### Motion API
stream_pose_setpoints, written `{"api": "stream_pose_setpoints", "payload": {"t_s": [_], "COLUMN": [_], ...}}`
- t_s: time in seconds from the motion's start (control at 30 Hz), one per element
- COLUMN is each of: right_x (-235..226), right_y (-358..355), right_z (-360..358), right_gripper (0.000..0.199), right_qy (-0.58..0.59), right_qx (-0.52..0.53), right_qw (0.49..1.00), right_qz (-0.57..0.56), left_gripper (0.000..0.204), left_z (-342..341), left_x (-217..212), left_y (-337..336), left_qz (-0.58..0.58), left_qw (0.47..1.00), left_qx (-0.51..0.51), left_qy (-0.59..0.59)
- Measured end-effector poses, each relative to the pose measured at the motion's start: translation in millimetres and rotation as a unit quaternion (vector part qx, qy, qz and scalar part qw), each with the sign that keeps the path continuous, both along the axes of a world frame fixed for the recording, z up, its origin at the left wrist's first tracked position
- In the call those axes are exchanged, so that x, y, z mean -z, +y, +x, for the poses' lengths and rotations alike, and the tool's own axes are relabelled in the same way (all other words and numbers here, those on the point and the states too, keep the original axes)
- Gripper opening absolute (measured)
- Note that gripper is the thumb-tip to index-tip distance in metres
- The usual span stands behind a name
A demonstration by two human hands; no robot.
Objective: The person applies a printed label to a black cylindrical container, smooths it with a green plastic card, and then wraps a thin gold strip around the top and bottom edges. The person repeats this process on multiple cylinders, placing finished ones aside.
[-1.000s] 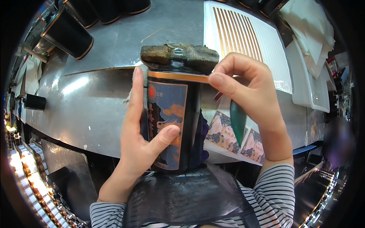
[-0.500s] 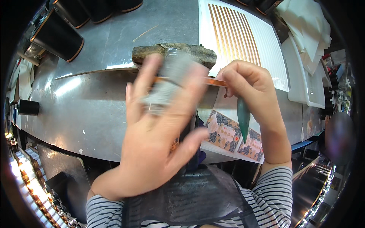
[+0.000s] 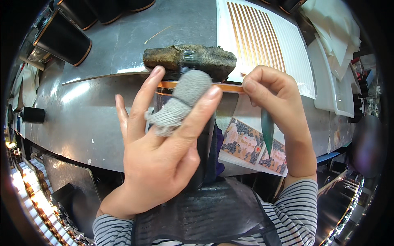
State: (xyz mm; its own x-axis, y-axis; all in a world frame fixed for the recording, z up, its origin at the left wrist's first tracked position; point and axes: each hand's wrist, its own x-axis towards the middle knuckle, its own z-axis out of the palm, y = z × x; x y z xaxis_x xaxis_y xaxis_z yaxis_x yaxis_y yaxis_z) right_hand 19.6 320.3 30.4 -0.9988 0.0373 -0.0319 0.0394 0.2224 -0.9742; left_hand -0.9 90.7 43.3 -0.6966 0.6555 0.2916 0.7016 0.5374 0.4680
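Strip (image 3: 230,87) of gold colour across black canister (image 3: 206,147)

At lower left, beyond the bench (image 3: 94,123), brightly lit white and copper-coloured pieces (image 3: 35,192) in a row. Above, near the bench's left edge, a small black cylinder (image 3: 33,115); farther back, larger black containers (image 3: 67,39) with copper-coloured rims.

Next, the left hand (image 3: 158,168), open, with fingers spread and thumb bent in, clamped on nothing. Over one finger, a grey cloth (image 3: 193,84) crossed by a dark band, with its end over the strip; cannot tell how firmly pressed.

Behind that hand, mostly hidden, the canister in the middle, above a dark apron (image 3: 201,211). Just beyond the canister's top, a worn brown block (image 3: 164,59).

Rightward from the canister, the strip, straight, up to the right hand (image 3: 273,96), pinched there between thumb and forefinger. Below the strip, printed sheets (image 3: 242,139); farther back, a white sheet (image 3: 301,61) with rows of gold strips. Hanging below the right hand, a green pointed tool (image 3: 267,131).

At far right, a white tray (image 3: 342,107) beside loose pale sheets (image 3: 334,28).
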Motion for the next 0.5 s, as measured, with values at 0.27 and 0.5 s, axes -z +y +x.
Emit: {"api": "stream_pose_setpoints", "payload": {"t_s": [0.27, 0.5], "right_x": [-9, -18], "right_y": [-5, -25], "right_z": [-1, -6], "right_gripper": [0.019, 0.016], "right_qy": [-0.004, 0.036], "right_qx": [0.016, -0.016], "right_qw": [1.0, 0.999], "right_qz": [0.019, 0.019], "left_gripper": [0.084, 0.077], "left_z": [6, -2], "left_x": [12, 47], "left_y": [2, -18], "left_qz": [0.124, 0.307], "left_qw": [0.987, 0.905], "left_qx": [0.001, -0.04], "left_qy": [-0.106, -0.292]}}
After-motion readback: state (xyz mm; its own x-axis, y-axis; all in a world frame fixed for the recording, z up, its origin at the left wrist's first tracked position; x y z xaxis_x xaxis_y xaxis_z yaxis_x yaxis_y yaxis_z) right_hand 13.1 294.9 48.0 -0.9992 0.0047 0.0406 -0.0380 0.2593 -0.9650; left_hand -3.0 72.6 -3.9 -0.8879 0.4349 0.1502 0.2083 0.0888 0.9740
